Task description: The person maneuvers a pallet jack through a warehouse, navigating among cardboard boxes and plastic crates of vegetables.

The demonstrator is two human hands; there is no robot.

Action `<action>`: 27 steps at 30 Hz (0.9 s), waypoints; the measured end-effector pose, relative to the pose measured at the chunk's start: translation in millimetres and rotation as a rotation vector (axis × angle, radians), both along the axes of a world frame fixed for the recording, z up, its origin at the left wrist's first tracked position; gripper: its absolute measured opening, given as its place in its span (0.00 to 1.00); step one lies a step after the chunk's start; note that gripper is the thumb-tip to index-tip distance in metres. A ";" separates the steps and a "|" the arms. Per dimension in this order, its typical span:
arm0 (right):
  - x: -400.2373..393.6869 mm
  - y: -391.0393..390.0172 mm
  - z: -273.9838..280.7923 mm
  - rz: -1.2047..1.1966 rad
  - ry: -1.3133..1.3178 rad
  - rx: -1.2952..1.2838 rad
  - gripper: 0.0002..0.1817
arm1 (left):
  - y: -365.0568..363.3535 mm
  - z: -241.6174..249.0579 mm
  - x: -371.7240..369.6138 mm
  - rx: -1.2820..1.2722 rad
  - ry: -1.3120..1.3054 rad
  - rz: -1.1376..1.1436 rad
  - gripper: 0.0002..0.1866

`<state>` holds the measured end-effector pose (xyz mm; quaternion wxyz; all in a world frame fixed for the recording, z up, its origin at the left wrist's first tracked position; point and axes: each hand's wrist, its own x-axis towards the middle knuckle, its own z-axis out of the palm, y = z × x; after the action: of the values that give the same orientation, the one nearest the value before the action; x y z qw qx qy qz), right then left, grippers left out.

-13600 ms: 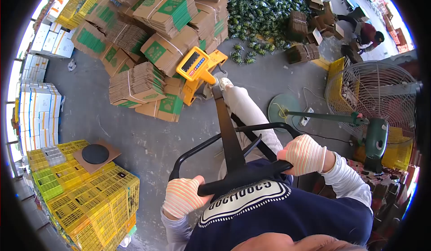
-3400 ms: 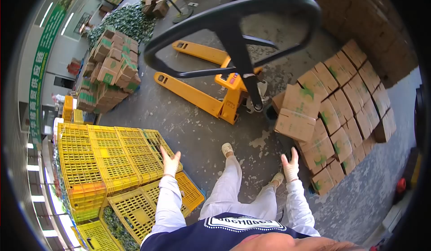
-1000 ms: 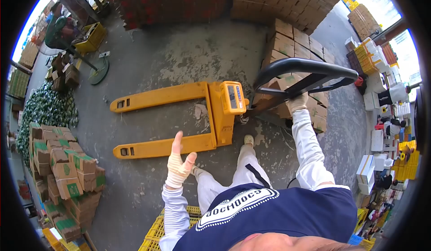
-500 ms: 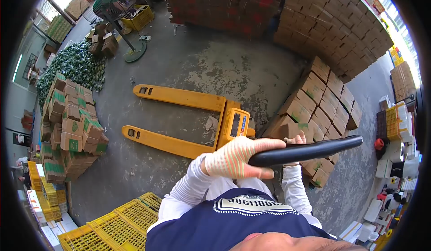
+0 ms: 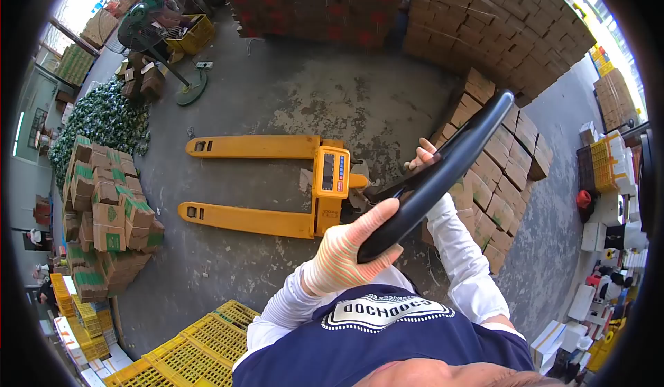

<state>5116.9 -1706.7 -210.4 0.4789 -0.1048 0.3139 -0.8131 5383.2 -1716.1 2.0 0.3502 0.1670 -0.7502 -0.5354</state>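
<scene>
Yellow pallet jack [image 5: 277, 183] lies on the floor beyond both hands, its forks pointing left, long axis crosswise. Its black handle [image 5: 439, 172] slants from lower left to upper right. Left hand [image 5: 346, 252] grips the handle's lower end; right hand [image 5: 423, 160] clasps it midway, behind.

Bare floor [image 5: 332, 103] at 12 o'clock open; box stacks [image 5: 505, 159] crowd 2 o'clock, crates [image 5: 187, 349] 7 o'clock.
</scene>
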 end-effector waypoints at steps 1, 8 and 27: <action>6.7 -10.4 6.4 -0.023 -0.043 0.018 0.18 | -6.7 -0.1 0.5 -0.020 -0.008 0.057 0.38; 2.6 -110.0 -9.0 -0.101 -0.195 0.259 0.13 | -59.7 -16.3 -4.9 0.007 0.028 0.277 0.35; -24.0 -367.3 -127.4 -0.027 1.202 0.544 0.20 | -325.1 -33.5 44.9 -0.665 0.100 1.082 0.21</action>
<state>5092.8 -2074.0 -337.7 0.2194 -0.4117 0.7222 -0.5107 5428.1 -2041.1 -31.4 0.6388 0.3798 -0.6685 -0.0284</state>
